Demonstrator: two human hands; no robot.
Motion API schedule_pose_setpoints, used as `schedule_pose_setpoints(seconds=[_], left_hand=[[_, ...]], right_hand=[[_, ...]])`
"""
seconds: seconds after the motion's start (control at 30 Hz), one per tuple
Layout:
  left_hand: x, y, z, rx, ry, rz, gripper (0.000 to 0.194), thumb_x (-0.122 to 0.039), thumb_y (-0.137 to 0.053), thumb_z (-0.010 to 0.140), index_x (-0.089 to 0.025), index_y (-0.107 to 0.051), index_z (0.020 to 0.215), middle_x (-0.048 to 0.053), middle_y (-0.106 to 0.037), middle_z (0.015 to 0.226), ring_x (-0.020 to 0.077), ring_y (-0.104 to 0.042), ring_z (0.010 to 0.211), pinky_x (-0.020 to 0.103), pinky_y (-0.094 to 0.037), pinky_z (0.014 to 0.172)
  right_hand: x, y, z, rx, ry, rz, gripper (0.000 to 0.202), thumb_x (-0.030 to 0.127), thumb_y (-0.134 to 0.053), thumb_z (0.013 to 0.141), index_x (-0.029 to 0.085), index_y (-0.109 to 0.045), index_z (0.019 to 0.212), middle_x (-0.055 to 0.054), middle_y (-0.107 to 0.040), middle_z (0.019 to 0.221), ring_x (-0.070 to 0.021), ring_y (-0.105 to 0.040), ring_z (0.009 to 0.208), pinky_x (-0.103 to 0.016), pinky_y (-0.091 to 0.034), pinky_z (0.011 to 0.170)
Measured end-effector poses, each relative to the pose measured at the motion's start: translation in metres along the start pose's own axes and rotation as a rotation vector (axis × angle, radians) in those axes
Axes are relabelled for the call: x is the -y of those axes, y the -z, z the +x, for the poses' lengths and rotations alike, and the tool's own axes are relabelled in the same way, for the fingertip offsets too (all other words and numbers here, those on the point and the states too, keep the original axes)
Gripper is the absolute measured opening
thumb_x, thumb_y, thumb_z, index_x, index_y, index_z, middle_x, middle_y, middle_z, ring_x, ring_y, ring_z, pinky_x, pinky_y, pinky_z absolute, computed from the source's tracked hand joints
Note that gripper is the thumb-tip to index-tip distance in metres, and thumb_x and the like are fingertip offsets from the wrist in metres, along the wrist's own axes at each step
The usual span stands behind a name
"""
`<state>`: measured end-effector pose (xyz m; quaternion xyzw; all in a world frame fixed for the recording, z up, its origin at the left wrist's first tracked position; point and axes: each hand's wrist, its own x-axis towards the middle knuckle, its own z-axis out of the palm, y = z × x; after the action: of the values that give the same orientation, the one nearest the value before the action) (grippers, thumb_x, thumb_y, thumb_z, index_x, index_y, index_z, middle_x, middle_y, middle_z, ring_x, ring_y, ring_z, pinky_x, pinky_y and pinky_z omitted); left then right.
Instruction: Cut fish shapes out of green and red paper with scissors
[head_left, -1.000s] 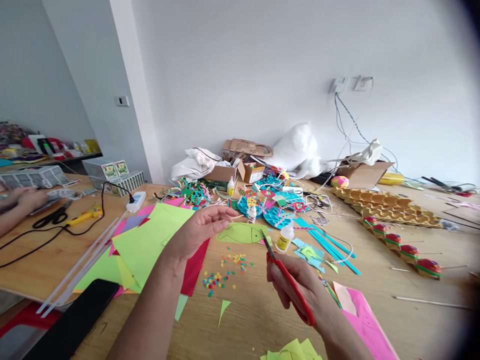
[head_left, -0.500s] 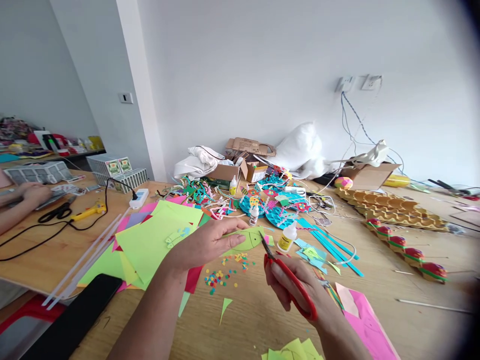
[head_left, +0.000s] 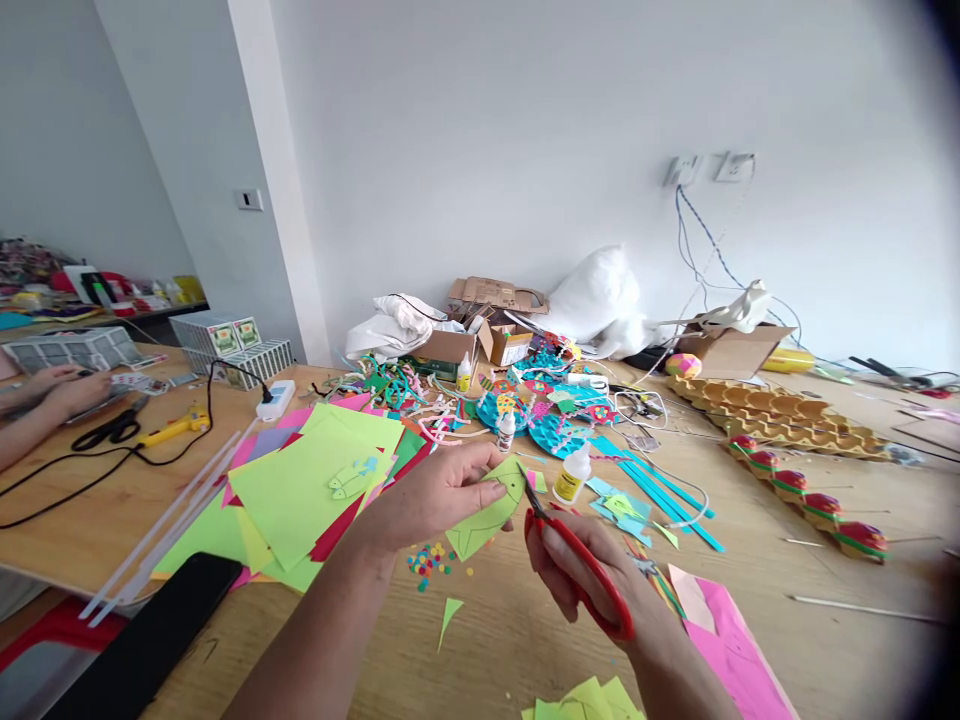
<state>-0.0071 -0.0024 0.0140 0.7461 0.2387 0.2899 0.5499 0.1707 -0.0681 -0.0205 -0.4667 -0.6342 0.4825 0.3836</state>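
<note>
One paper fish [head_left: 472, 530] has turned tail-down, pinched by left fingers [head_left: 489, 492]; right fingers [head_left: 546, 575] grip scissors [head_left: 594, 572], blades [head_left: 532, 496] at its head.

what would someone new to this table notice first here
Probably the red-handled scissors in the right hand, their blades at the edge of a green paper with a fish drawn on it, which the left hand holds. Next, likely the fan of bright green sheets to the left, and the row of red-topped egg-carton cups running along the right side of the table.
</note>
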Motion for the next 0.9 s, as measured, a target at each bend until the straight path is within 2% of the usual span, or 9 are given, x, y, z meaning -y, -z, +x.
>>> schedule_pose_setpoints(seconds=[0.1,0.23,0.43,0.6,0.9], left_hand=[[0.001,-0.002,0.001,-0.019,-0.036,0.016,0.017,-0.033,-0.048,0.083,-0.017,-0.051,0.077,-0.002,-0.045,0.073,0.0113,-0.044,0.068,0.022,-0.036,0.064],[0.001,-0.006,0.004,-0.086,-0.062,0.099,0.028,-0.036,-0.045,0.085,-0.017,-0.042,0.063,-0.004,-0.033,0.067,0.0102,-0.032,0.063,0.021,-0.031,0.06],[0.003,-0.012,0.008,-0.094,-0.043,-0.014,0.022,-0.034,-0.048,0.081,-0.018,-0.041,0.069,-0.004,-0.032,0.066,0.0099,-0.029,0.061,0.022,-0.028,0.057],[0.005,-0.014,0.008,-0.161,-0.079,0.003,0.027,-0.034,-0.045,0.083,-0.018,-0.035,0.063,-0.004,-0.026,0.064,0.0101,-0.024,0.06,0.023,-0.024,0.056],[0.0,-0.022,0.01,-0.225,-0.045,-0.063,0.028,-0.033,-0.047,0.078,-0.019,-0.033,0.058,-0.005,-0.026,0.059,0.0095,-0.024,0.057,0.022,-0.023,0.053]], right_hand=[[-0.003,0.0,0.001,0.015,0.03,0.04,0.046,0.057,-0.04,0.084,0.019,-0.046,0.058,0.006,-0.04,0.038,-0.0089,-0.033,0.036,-0.022,-0.023,0.039],[-0.005,-0.001,0.003,0.009,0.036,0.068,0.046,0.057,-0.039,0.084,0.019,-0.047,0.058,0.007,-0.039,0.037,-0.0089,-0.033,0.034,-0.022,-0.024,0.039],[-0.002,-0.006,0.003,-0.011,0.078,0.086,0.046,0.056,-0.038,0.085,0.02,-0.046,0.058,0.006,-0.04,0.04,-0.0095,-0.035,0.036,-0.023,-0.027,0.041],[0.001,-0.007,0.003,-0.002,0.115,0.045,0.048,0.056,-0.034,0.086,0.021,-0.044,0.054,0.005,-0.04,0.04,-0.0106,-0.036,0.037,-0.024,-0.027,0.042],[-0.002,-0.008,0.003,-0.012,0.144,0.046,0.047,0.057,-0.034,0.086,0.02,-0.047,0.058,0.004,-0.042,0.042,-0.0114,-0.037,0.04,-0.024,-0.029,0.044]])
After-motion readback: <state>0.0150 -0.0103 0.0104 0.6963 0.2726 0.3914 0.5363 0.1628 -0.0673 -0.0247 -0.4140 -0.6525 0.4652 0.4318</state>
